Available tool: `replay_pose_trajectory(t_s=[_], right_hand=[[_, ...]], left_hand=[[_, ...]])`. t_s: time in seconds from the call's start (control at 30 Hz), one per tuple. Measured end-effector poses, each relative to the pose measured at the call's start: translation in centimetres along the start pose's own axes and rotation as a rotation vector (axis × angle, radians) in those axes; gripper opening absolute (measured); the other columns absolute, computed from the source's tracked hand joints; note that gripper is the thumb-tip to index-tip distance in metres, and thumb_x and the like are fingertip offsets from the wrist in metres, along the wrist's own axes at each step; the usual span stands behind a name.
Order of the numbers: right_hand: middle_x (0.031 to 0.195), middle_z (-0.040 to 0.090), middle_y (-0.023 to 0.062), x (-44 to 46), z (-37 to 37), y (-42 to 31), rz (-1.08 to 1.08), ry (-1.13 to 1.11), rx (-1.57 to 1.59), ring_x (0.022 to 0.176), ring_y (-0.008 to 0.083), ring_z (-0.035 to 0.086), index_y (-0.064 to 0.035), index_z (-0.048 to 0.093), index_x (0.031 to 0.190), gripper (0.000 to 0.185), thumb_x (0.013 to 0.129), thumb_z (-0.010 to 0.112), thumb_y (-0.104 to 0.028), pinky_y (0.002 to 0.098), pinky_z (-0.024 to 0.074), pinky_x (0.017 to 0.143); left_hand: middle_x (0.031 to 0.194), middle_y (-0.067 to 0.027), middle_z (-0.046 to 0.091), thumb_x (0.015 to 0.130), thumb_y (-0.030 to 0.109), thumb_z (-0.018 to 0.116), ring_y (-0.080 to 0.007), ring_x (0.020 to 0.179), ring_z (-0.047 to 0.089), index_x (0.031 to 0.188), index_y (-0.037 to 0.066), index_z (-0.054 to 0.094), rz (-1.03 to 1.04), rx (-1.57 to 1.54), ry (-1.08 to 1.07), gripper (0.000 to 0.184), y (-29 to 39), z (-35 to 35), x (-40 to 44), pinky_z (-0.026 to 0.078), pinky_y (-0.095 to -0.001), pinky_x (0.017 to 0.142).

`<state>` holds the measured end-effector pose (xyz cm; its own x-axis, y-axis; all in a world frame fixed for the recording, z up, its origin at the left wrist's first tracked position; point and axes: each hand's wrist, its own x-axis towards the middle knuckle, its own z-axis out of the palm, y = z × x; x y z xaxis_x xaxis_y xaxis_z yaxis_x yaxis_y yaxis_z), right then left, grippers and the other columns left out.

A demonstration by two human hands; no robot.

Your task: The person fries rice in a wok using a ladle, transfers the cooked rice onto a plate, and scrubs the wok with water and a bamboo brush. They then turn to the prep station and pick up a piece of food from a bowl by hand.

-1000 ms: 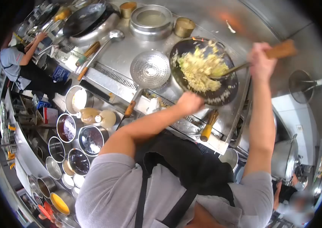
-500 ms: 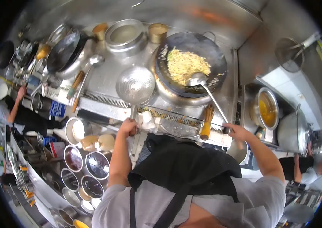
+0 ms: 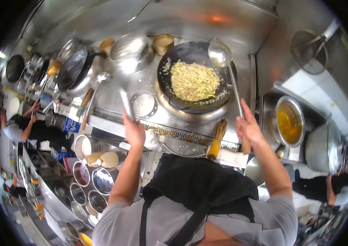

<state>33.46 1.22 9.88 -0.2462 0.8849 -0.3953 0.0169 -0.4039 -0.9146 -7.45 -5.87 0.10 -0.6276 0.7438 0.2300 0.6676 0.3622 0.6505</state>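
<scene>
My left hand (image 3: pixel 133 131) is closed round the handle of a skimmer. Its handle (image 3: pixel 126 103) slants up and away, and its shiny, motion-blurred head (image 3: pixel 129 51) appears over the place of the metal pot, mostly hiding it. My right hand (image 3: pixel 248 128) grips a ladle (image 3: pixel 220 54) by its long handle, the wooden end showing below the palm. The ladle's bowl is raised over the far right rim of the black wok (image 3: pixel 188 51). Fried rice (image 3: pixel 194 82) with bits of green lies heaped in the wok, with loose grains around it.
A round perforated stand (image 3: pixel 144 105) sits left of the wok. A yellow-handled bamboo brush (image 3: pixel 215 145) lies at the stove's front edge. Right stands a bowl of yellow liquid (image 3: pixel 289 123); left, another wok (image 3: pixel 73 71) and sauce pots (image 3: pixel 103 180). Other people stand at both sides.
The ladle has lifted out of the rice towards the wok's far right rim. The skimmer has moved away and left, uncovering the perforated stand. The rice sits more spread out.
</scene>
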Motion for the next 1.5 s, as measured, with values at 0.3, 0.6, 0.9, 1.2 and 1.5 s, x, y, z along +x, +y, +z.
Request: replay_pose_trajectory(t_s=[0.3,0.6,0.9,1.2,1.5], right_hand=[[0.077,0.053,0.0064,2.3,-1.8,-1.2,-0.153,-0.086,-0.301,0.043,0.0128,0.044,-0.0275,0.013,0.154,0.072,0.095,0.051,-0.011,0.0268,0.0393,0.039],[0.132,0.051,0.0287,7.0,2.8,0.7,-0.231,0.160,-1.083,0.112,0.0426,0.058,-0.0253,0.017,0.153,0.073,0.090,0.046,-0.004,0.0446,0.0468,0.091],[0.082,0.064,0.0253,45.1,23.0,-6.6,-0.222,-0.041,-1.150,0.065,0.0376,0.063,-0.0022,0.025,0.147,0.062,0.090,0.049,-0.008,0.0471,0.0502,0.063],[0.107,0.064,0.0278,38.3,31.7,-3.7,-0.349,0.206,-1.225,0.093,0.0449,0.063,-0.0065,0.016,0.151,0.071,0.088,0.050,-0.006,0.0451,0.0506,0.083],[0.087,0.062,0.0186,47.6,44.1,-2.0,-0.035,-0.220,-0.448,0.080,0.0293,0.063,0.0024,0.049,0.121,0.040,0.082,0.055,-0.002,0.0387,0.0529,0.066]], left_hand=[[0.110,-0.0229,0.055,0.081,-0.001,0.055,-0.0418,0.084,0.061,0.150,0.015,0.024,0.035,-0.103,-0.187,0.077,4.2,4.0,-1.0,0.049,-0.0518,0.074],[0.082,-0.0055,0.056,0.079,-0.003,0.056,-0.0122,0.050,0.052,0.147,0.008,0.029,-0.586,-1.200,-0.603,0.075,-12.9,-2.8,-4.6,0.043,-0.0292,0.040],[0.135,-0.0279,0.042,0.071,0.014,0.071,-0.0447,0.121,0.045,0.141,0.002,0.036,0.045,-0.155,-0.436,0.079,-14.6,2.5,-2.4,0.038,-0.0474,0.104],[0.111,-0.0219,0.056,0.071,0.017,0.072,-0.0407,0.105,0.055,0.127,0.005,0.045,-0.006,-0.348,-0.713,0.063,-15.1,6.0,-2.4,0.045,-0.0489,0.089],[0.110,-0.0094,0.055,0.078,0.017,0.073,-0.0200,0.105,0.053,0.127,0.005,0.042,-0.277,-1.037,-0.601,0.060,-15.6,-4.4,1.7,0.043,-0.0344,0.094]])
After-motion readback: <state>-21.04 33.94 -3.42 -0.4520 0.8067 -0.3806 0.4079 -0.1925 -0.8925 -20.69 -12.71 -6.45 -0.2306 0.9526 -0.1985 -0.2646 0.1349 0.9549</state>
